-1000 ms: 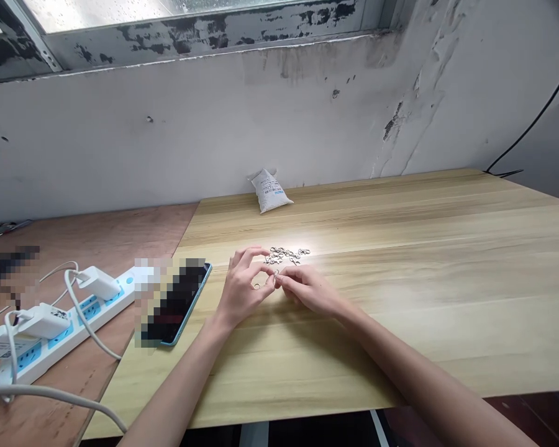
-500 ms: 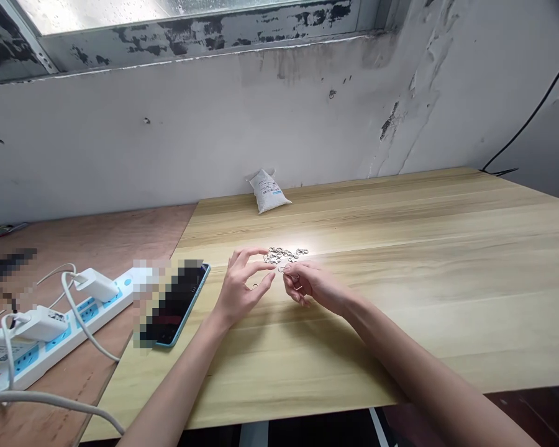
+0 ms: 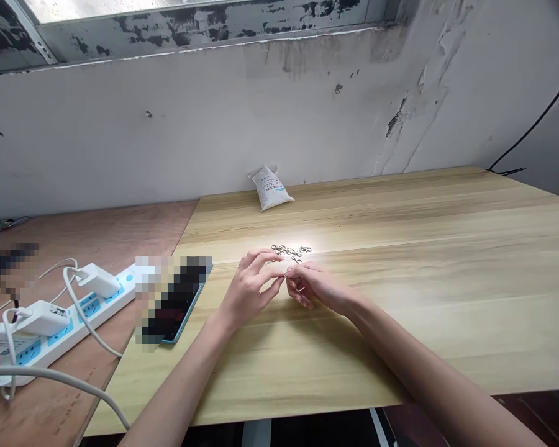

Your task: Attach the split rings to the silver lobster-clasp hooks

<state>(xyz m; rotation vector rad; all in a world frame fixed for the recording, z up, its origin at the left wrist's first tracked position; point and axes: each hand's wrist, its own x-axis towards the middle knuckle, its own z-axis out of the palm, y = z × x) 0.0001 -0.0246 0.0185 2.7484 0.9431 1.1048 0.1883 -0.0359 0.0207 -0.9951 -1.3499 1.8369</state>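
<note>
My right hand (image 3: 313,285) is closed, its thumb and forefinger pinching a small metal ring (image 3: 286,275), most of which the fingertips cover. From the other side, the thumb and forefinger of my left hand (image 3: 255,287) come together on that same ring, while its other fingers arch above. Just beyond the fingertips lies a loose cluster of small metal clasps and rings (image 3: 292,251) on the wooden tabletop (image 3: 382,248). The left fingers hide part of this cluster.
A white printed packet (image 3: 272,189) leans near the wall at the back. Left of my arm lies a phone (image 3: 179,304), partly blurred out. A white power strip (image 3: 65,335) with plugged-in chargers and cables rests on the reddish board (image 3: 135,230) at the left.
My left thumb and forefinger, apart before, have closed toward the right fingertips and meet at the ring. The right hand keeps its pinch. The view has shifted slightly.
</note>
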